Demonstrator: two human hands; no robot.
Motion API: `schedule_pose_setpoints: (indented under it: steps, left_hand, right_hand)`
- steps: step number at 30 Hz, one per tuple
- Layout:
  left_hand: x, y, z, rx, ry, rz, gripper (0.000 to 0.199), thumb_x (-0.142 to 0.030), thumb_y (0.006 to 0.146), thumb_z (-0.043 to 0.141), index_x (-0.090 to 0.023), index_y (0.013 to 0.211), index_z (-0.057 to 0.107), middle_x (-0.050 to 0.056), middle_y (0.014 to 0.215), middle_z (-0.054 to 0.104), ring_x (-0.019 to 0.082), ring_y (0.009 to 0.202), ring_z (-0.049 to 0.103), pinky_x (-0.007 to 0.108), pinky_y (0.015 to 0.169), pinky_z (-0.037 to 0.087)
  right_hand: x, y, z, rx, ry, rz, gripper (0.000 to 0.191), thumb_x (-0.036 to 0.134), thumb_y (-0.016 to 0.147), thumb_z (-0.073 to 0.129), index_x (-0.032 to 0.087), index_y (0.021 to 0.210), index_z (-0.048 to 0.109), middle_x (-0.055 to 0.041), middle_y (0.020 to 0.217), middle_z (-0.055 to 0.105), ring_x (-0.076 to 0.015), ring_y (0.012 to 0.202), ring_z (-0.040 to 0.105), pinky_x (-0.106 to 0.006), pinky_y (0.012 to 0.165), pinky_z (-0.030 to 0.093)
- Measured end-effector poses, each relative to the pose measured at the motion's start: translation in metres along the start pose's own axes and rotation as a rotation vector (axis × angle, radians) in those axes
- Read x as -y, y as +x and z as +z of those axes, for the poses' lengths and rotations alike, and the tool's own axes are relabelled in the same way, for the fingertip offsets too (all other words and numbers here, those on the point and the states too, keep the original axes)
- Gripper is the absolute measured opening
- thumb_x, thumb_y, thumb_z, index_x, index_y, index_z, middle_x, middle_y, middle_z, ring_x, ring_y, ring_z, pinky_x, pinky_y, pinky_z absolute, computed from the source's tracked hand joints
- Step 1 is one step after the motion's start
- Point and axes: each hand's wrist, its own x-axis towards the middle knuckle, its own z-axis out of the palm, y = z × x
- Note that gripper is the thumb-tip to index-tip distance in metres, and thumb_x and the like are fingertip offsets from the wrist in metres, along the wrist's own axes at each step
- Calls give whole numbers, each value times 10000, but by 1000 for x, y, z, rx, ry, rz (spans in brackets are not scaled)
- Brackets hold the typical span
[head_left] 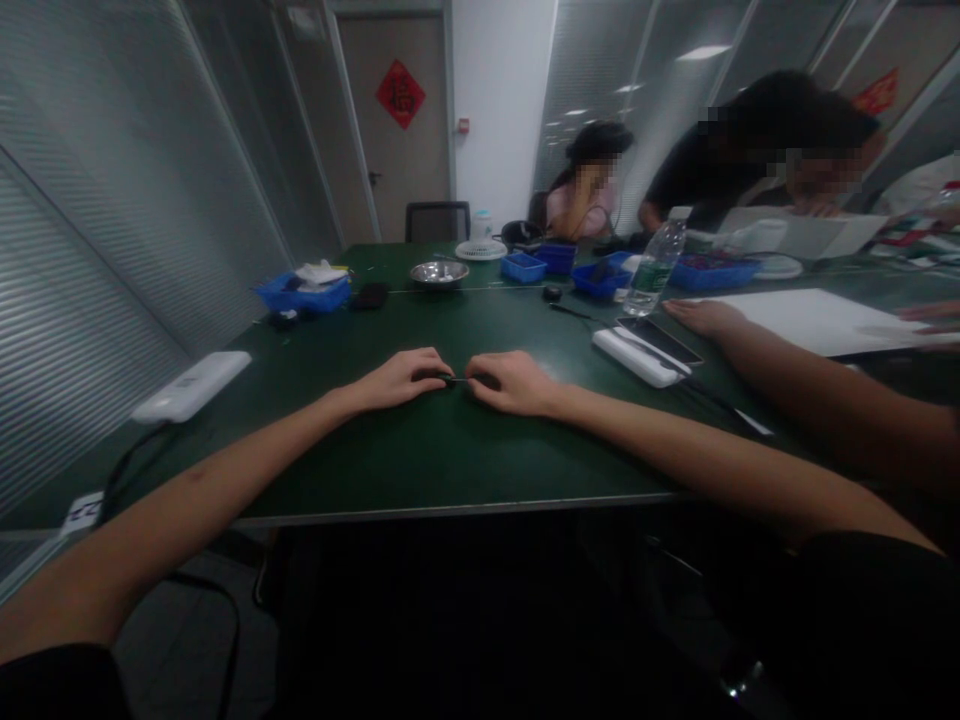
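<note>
Over the green table [465, 460], my two hands nearly meet at the middle. My left hand [401, 382] pinches a small dark piece [448, 379] between thumb and fingers. Closed on its side, my right hand [514, 382] grips a tool with a thin metal shaft [461, 380]. The shaft points left and its tip is at the dark piece; whether it is inserted cannot be made out. My right fingers hide the tool's handle. Both hands are low, close to the tabletop.
White power strips lie left [191, 388] and right [641, 357], cables trailing. A phone [660, 338] and water bottle [656, 265] stand right, near another person's arm [810, 390]. Behind are a metal bowl [439, 275], a blue bin [304, 292] and other bins.
</note>
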Motion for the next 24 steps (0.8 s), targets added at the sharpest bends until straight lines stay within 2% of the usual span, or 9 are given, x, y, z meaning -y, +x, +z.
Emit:
schedule_pose_setpoints:
  steps: [14, 24]
  left_hand:
    - [0, -1, -1, 18, -9, 25, 278, -331, 1030, 585, -218, 1245, 721, 91, 1127, 635, 215, 1005, 620, 326, 878, 480]
    - [-12, 4, 6, 48, -47, 25, 274, -351, 1021, 603, -190, 1215, 712, 88, 1098, 629, 203, 937, 611, 318, 810, 476]
  right_hand:
    - [-2, 1, 5, -21, 3, -8, 192, 320, 1020, 534, 182, 1093, 646, -60, 964, 698, -169, 789, 603, -275, 711, 386]
    - [0, 2, 3, 18, 11, -84, 219, 322, 1047, 493, 182, 1141, 631, -76, 1043, 705, -174, 831, 630, -282, 737, 422]
